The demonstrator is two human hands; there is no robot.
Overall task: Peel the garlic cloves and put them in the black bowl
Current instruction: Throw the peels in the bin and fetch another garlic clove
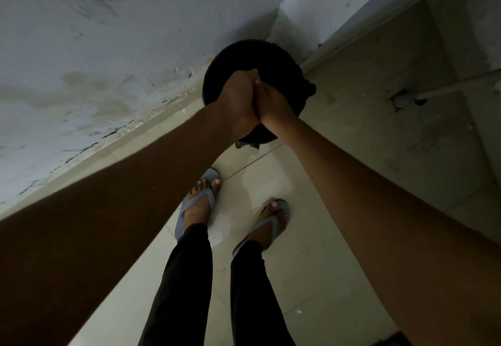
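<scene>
wall (95, 47), upper left of frame: pale, stained plaster, cracked along its foot; no writing.
left hand (238, 99), centre: pressed side to side against the right hand over the black bowl; fingers point away from the camera, so whether they curl round anything cannot be told.
black bowl (244, 55), upper centre: dark, round, ribbed rim, mostly hidden behind both hands; interior not visible; how it is supported cannot be told.
right hand (273, 101), centre: against the left hand, grip likewise unreadable.
garlic cloves: none visible anywhere in frame.
progress, judged: cannot be counted; the hands meeting over the bowl suggests peeling or dropping in hand.
floor (339, 237), lower centre to right: pale tiles, two feet in grey sandals (195, 204), black trousers.
pipe (433, 90), right: ribbed hose.
brands, labels: none legible.
</scene>
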